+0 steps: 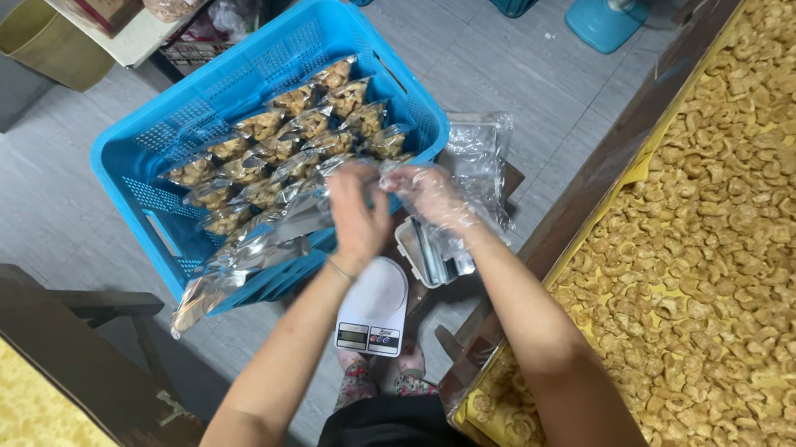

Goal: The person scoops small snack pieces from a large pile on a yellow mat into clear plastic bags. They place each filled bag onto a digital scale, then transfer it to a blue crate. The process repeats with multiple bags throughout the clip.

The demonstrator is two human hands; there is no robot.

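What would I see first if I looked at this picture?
You would likely spot the bright blue crate on the grey floor, upper left, with rows of shiny nut packets lying in it. Along the right side lies a huge golden spread of nuts in a tray. In the middle, the left hand and the plastic-gloved right hand meet above a small white scale.

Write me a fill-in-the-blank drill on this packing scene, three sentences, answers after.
1. The filled bags lie in rows inside a plastic crate coloured ____.
2. The right hand wears a clear plastic ____.
3. Under the left hand stands a white kitchen ____, beside the tray of loose nuts.

Missing words: blue; glove; scale
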